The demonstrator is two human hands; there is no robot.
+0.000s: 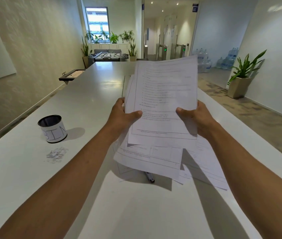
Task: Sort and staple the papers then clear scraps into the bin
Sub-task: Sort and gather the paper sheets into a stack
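I hold a loose stack of printed papers (164, 94) upright above the white table (88, 100). My left hand (123, 114) grips its left edge with the thumb on the front sheet. My right hand (195, 116) grips the right edge the same way. Lower sheets (147, 159) of the stack hang fanned out and uneven. Under them a stapler (150, 177) lies on the table, only partly visible. A small pile of paper scraps (56, 154) lies at the left, just in front of a black can labelled BIN (53, 129).
A dark tray-like holder (72, 75) sits at the table's far left edge. A seam (123, 85) runs along the tabletop. A potted plant (241, 78) and water bottles (204, 61) stand on the floor to the right. A foosball table (110, 56) stands beyond the far end.
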